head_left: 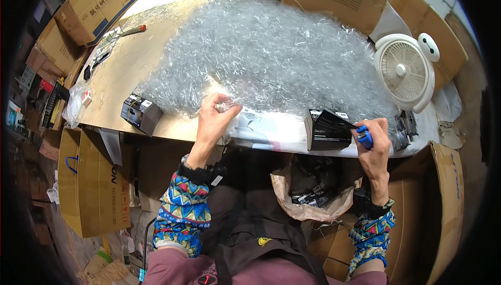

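Note:
A broad heap of clear, shiny plastic pieces (pixel 271 50) covers the table's middle. At its near edge is my left hand (pixel 215 120), thumb and fingers pinched together; what they hold, perhaps a clear piece, is too small to make out. My right hand (pixel 374 141) is closed round a small blue tool (pixel 364 137), whose kind I cannot tell. Just left of that hand, a black printed box (pixel 330 136) stands at the table's front edge, a dark flap or strip reaching from it toward my fingers. Another black box (pixel 141 114) sits tilted at the front left.
A white fan (pixel 404 71) stands at the right. Small black items (pixel 404 132) lie by my right hand. Below the edge, a paper bag (pixel 292 209) holds black packages. Cardboard boxes (pixel 96 8) line the far left; an orange-ended tool (pixel 133 30) lies on the table.

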Demonstrator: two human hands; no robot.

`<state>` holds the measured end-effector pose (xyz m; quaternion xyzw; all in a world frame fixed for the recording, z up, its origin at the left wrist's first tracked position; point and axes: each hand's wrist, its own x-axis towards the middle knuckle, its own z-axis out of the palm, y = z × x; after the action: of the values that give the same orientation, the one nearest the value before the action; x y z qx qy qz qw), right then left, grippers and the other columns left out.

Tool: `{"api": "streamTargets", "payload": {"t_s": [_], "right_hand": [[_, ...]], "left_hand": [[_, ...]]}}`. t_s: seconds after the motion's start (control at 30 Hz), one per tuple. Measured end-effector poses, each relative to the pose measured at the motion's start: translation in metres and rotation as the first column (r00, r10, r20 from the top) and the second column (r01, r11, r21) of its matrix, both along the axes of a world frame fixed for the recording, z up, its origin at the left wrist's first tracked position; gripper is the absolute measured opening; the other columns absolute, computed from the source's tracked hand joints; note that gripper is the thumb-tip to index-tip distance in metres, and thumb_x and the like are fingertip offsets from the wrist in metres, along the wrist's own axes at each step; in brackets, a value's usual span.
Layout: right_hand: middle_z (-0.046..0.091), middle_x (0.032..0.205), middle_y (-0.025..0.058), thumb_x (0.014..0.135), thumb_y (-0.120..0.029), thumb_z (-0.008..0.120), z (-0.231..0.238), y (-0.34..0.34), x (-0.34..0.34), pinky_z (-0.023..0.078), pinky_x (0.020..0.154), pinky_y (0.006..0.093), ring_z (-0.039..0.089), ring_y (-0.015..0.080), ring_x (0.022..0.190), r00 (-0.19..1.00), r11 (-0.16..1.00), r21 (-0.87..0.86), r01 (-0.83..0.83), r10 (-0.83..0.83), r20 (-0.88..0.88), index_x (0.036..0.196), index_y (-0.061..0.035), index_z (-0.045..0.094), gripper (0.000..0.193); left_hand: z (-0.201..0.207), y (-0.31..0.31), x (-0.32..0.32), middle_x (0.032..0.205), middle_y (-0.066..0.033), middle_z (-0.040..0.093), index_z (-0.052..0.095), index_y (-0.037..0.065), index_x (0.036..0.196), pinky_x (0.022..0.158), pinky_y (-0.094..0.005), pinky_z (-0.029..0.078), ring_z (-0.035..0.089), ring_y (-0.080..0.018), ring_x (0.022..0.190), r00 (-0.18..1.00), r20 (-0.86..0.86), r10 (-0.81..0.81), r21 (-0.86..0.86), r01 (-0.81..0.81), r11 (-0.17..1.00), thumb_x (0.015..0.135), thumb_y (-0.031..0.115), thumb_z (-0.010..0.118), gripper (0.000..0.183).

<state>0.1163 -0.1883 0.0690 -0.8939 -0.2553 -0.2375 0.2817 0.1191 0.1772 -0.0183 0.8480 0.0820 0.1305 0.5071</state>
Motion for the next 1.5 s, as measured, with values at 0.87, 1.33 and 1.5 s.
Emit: {"api": "streamTargets", "payload": {"t_s": [0.87, 1.33, 1.5], "right_hand": [[0.062, 0.079, 0.0021, 0.079, -0.021, 0.074, -0.013, 0.023, -0.052, 0.045, 0.065, 0.0259, 0.053, 0.0072, 0.072, 0.552, 0.9, 0.402, 0.166, 0.253, -0.795, 0.093, 0.0001, 0.064, 0.026], [0.063, 0.078, 0.0123, 0.078, -0.021, 0.072, -0.022, 0.026, -0.057, 0.047, 0.064, 0.0312, 0.06, 0.0171, 0.07, 0.658, 0.933, 0.325, 0.157, 0.146, -0.738, 0.092, -0.0013, 0.064, 0.026], [0.062, 0.073, 0.0068, 0.091, -0.035, 0.061, -0.022, 0.043, -0.051, 0.047, 0.054, 0.0236, 0.061, 0.0119, 0.061, 0.816, 0.481, 0.742, 0.466, 0.089, -0.57, 0.093, 0.0032, 0.059, 0.039]], "left_hand": [[0.041, -0.13, -0.101, 0.089, -0.0072, 0.069, 0.064, 0.0, 0.102, 0.039, -0.0175, 0.045, 0.063, -0.0077, 0.064, 0.795, -0.269, -0.544, -0.886, 0.018, 0.463, 0.085, 0.011, 0.067, 0.021], [0.032, -0.138, -0.107, 0.079, -0.0079, 0.069, 0.067, -0.002, 0.089, 0.041, -0.0202, 0.046, 0.062, -0.009, 0.058, 0.838, -0.284, -0.466, -0.896, -0.058, 0.441, 0.087, 0.019, 0.066, 0.021], [0.028, -0.141, -0.115, 0.08, -0.0085, 0.069, 0.068, -0.002, 0.087, 0.041, -0.0197, 0.045, 0.06, -0.0085, 0.056, 0.891, -0.225, -0.395, -0.862, 0.007, 0.508, 0.088, 0.02, 0.066, 0.022]]}}
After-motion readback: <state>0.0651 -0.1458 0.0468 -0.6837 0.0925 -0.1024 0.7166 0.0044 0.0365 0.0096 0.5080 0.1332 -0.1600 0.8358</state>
